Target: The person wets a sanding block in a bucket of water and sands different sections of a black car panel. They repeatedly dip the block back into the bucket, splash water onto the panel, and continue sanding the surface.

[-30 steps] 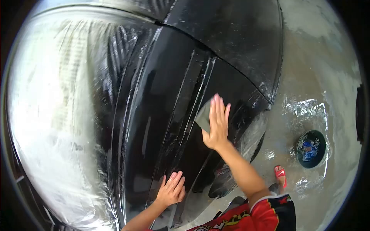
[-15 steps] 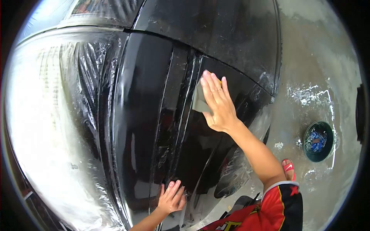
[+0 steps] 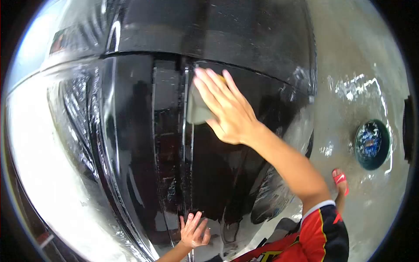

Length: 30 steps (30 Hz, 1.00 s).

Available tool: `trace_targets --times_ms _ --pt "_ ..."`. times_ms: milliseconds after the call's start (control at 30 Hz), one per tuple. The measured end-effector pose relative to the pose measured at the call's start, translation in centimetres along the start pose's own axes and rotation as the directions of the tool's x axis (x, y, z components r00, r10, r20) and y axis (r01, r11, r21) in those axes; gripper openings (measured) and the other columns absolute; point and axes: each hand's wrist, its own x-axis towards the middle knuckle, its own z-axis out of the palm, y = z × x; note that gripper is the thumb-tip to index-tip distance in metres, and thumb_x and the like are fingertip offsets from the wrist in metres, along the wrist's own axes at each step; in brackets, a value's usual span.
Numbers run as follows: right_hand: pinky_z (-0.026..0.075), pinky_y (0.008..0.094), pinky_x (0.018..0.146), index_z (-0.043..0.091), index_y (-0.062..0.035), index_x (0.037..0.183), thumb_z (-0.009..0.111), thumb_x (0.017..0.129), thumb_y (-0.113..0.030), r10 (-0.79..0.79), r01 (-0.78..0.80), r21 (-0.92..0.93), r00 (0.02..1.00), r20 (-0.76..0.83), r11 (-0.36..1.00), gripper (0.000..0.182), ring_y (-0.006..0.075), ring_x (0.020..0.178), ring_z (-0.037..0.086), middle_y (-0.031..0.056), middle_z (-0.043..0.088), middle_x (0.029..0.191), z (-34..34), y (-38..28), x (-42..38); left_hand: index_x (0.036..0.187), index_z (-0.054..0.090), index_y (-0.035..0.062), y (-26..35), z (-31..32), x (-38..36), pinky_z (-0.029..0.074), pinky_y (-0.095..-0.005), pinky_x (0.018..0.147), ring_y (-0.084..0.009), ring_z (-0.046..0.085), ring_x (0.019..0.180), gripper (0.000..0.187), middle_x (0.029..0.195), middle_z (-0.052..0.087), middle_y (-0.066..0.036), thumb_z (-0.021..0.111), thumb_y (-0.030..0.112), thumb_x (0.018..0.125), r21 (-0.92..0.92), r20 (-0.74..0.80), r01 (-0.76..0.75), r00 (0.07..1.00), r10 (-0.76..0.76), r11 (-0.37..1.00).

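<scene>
A wet black car body panel with long raised lines fills the middle of the head view. My right hand lies nearly flat on its far part, fingers stretched forward, pressing a grey sheet of sandpaper against the surface. A small yellow edge shows beside the fingers; most of what lies under the palm is hidden. Lower down, my left hand rests on the same panel with its fingers spread and nothing in it.
Clear plastic film covers the car's left side, and more film hangs over the wheel area. On the wet concrete floor at the right stands a dark green bucket of water. A foot in a red sandal is beside the car.
My right hand and the sandpaper have moved left and slightly farther up the panel. My left hand stays on the lower panel. The view has shifted, so the seam and the bucket appear displaced.
</scene>
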Motion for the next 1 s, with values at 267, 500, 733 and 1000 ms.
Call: trace_targets --times_ms 267,500,733,1000 --pt "0.013 0.0546 0.120 0.022 -0.0002 0.153 0.051 0.095 -0.032 0.300 -0.308 -0.003 0.930 -0.211 0.951 0.072 0.0416 0.148 0.019 0.0245 0.021 0.159 1.8 8.4 -9.8 0.104 0.073 0.0054 -0.4 -0.2 0.0 0.011 -0.0631 0.117 -0.0382 0.027 0.148 0.034 0.142 0.052 -0.022 0.063 0.024 0.076 -0.014 0.001 -0.002 1.000 0.002 1.000" --pt "0.007 0.0554 0.120 0.021 0.0145 0.148 0.056 0.088 -0.030 0.568 -0.566 0.087 0.823 -0.002 0.820 0.082 0.0452 0.149 0.012 0.0309 0.015 0.159 4.7 -9.7 -8.8 0.103 0.071 0.0033 -0.8 0.1 -0.8 0.008 -0.0643 0.117 -0.0415 0.027 0.147 0.033 0.144 0.050 -0.023 0.060 0.025 0.080 -0.025 -0.019 -0.005 1.000 0.005 1.000" --pt "0.009 0.0481 0.123 0.019 0.0133 0.149 0.023 0.106 -0.041 0.783 -0.800 0.170 0.481 -0.394 0.576 0.070 0.0386 0.149 0.015 0.0309 0.017 0.158 3.9 9.3 -7.6 0.100 0.071 0.0032 -0.6 -0.2 -0.9 0.006 -0.0623 0.118 -0.0415 0.030 0.145 0.033 0.136 0.057 -0.023 0.059 0.024 0.078 -0.087 -0.023 -0.007 1.000 0.005 0.996" --pt "0.005 0.0588 0.120 0.016 0.0138 0.149 0.059 0.087 -0.029 0.678 -0.661 0.214 0.735 -0.009 0.719 0.087 0.0456 0.149 0.010 0.0319 0.010 0.159 8.3 -13.4 -19.0 0.113 0.065 0.0042 -1.5 -0.2 -1.4 0.004 -0.0690 0.115 -0.0483 0.031 0.142 0.041 0.139 0.054 -0.023 0.054 0.034 0.088 -0.058 0.027 -0.053 0.998 0.055 0.997"
